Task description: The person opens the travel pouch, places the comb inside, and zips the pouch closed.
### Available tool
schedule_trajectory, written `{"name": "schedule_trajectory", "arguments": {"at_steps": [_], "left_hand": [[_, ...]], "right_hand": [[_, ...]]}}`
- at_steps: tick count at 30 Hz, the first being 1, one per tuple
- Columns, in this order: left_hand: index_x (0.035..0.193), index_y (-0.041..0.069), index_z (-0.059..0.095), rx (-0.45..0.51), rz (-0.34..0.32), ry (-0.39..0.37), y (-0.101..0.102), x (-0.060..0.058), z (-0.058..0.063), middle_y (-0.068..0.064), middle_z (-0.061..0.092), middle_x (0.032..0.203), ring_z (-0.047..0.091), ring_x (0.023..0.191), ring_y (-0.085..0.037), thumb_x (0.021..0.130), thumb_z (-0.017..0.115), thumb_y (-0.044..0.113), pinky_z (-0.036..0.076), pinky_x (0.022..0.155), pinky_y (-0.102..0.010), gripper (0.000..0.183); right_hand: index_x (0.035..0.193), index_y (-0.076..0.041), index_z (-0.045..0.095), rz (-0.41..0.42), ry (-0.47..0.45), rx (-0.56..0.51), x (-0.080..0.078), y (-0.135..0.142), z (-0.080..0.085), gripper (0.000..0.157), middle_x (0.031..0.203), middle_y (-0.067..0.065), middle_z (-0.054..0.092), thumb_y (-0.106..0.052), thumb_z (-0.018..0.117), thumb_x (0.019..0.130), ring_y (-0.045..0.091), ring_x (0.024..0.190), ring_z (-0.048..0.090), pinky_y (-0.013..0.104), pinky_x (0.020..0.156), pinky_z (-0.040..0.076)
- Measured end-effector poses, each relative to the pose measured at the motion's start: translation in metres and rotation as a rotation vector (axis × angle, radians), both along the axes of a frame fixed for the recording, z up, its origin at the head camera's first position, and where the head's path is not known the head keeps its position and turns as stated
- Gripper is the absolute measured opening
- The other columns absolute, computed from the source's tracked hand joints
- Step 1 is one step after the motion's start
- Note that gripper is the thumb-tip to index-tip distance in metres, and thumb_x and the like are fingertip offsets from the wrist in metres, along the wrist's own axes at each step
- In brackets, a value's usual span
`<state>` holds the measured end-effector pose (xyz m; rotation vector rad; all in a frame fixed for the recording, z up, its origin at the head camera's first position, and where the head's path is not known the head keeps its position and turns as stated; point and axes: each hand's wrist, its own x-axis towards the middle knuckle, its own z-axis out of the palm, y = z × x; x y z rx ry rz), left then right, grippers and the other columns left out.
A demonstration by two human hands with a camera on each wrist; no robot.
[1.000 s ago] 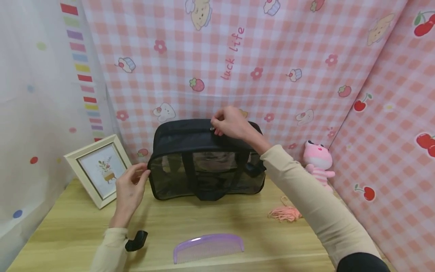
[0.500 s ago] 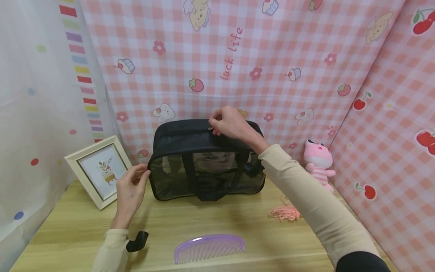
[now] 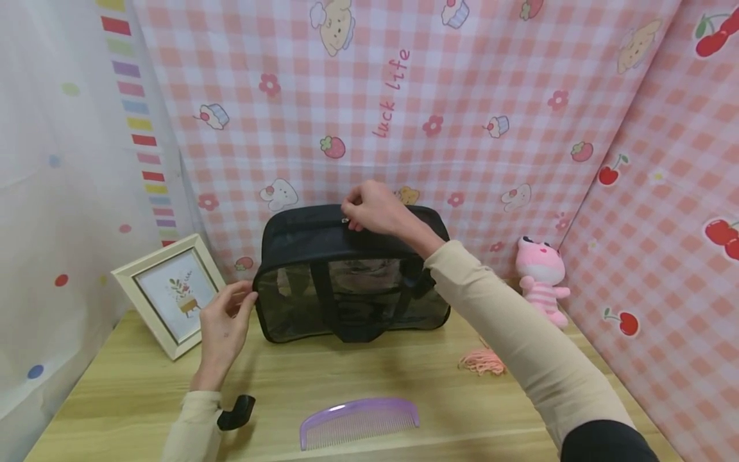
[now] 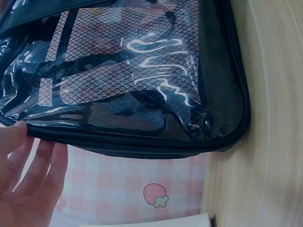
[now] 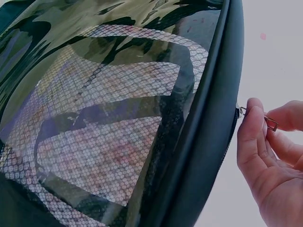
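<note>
A black zip bag [image 3: 291,239] with see-through sides stands upright on the table against the checked cloth. Its dark strap handle [image 3: 358,332] hangs down the front. At the bag's left edge my left hand [image 3: 222,327] holds on, thumb in front and fingers behind, as the left wrist view [image 4: 33,179] confirms. On top, my right hand [image 3: 378,208] pinches the metal zipper pull [image 5: 271,124] between thumb and fingers. Mesh and dark bands show through the clear panel [image 5: 109,156] in the right wrist view. My right hand and forearm hide part of the bag's top right.
A cream picture frame [image 3: 173,295] leans at the left, close beside my left hand. In front lies a purple comb [image 3: 360,414]. To the right are a pink yarn tassel [image 3: 484,361], partly behind my sleeve, and a pink plush toy [image 3: 541,276]. Patterned cloth walls stand behind and at the sides.
My right hand has slid a little to the left along the bag's top, with the zipper pull. My left hand has stayed at the bag's left edge. The head view has shifted slightly.
</note>
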<state>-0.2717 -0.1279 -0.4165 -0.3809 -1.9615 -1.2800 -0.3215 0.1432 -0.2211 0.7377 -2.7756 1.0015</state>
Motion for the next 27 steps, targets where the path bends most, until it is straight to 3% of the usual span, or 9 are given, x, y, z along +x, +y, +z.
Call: {"name": "schedule_trajectory", "arguments": {"at_steps": [8, 27], "left_hand": [[0.102, 0.001, 0.069, -0.006, -0.004, 0.008, -0.001, -0.001, 0.0, -0.011, 0.069, 0.095, 0.06, 0.077, 0.004, 0.087, 0.068, 0.001, 0.046, 0.068, -0.008, 0.016], [0.102, 0.001, 0.069, -0.003, -0.007, 0.011, -0.001, -0.001, -0.001, -0.011, 0.069, 0.095, 0.062, 0.077, 0.001, 0.086, 0.068, 0.0, 0.046, 0.067, -0.008, 0.016]], "right_hand": [[0.101, 0.003, 0.068, -0.01, -0.013, -0.006, -0.004, -0.008, -0.003, 0.023, 0.079, 0.005, 0.068, -0.011, 0.051, 0.097, 0.015, 0.064, 0.064, 0.026, 0.059, 0.054], [0.094, 0.002, 0.069, 0.034, -0.037, 0.0, -0.006, -0.031, -0.002, 0.024, 0.073, 0.005, 0.067, -0.011, 0.05, 0.097, 0.014, 0.063, 0.064, 0.026, 0.059, 0.053]]}}
